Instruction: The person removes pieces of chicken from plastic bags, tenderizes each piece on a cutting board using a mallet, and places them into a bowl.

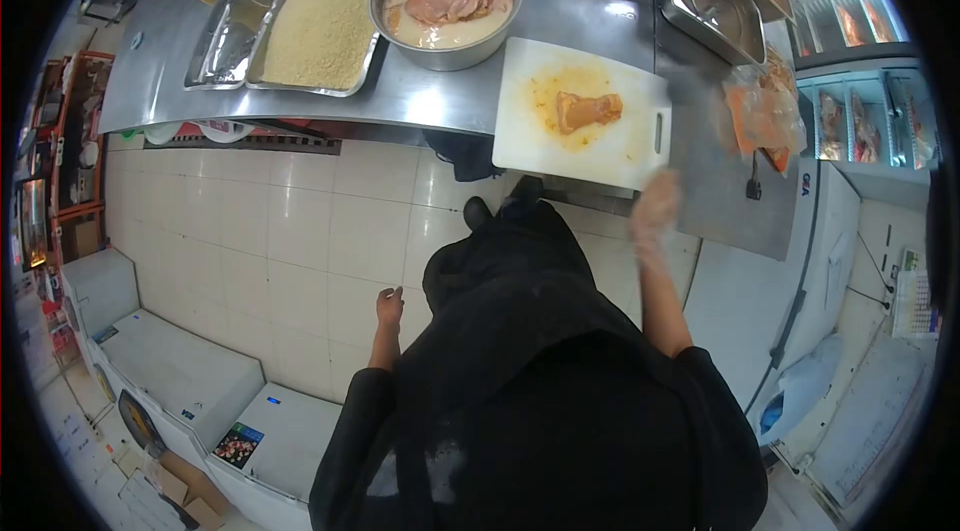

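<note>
My left hand (390, 308) hangs low over the floor at my side, away from the table, its fingers loosely curled with nothing visible in them. My right hand (656, 203), in what looks like a thin clear glove, is smeared by motion near the front right corner of a white cutting board (620, 156); its fingers cannot be made out. On the board lies a piece of raw, seasoned meat (588, 113) in a patch of orange marinade. Behind it stands a round metal bowl (440, 61) of whitish liquid, with a larger raw piece of meat (452, 1) in it.
A tray of pale crumbs (325, 21) and a shiny metal tray (240, 21) sit on the steel table (150, 91). To the right are a metal pan (715, 16), a plastic bag (765, 111) with orange contents and a fridge (865, 116). White freezers (190, 361) stand behind me.
</note>
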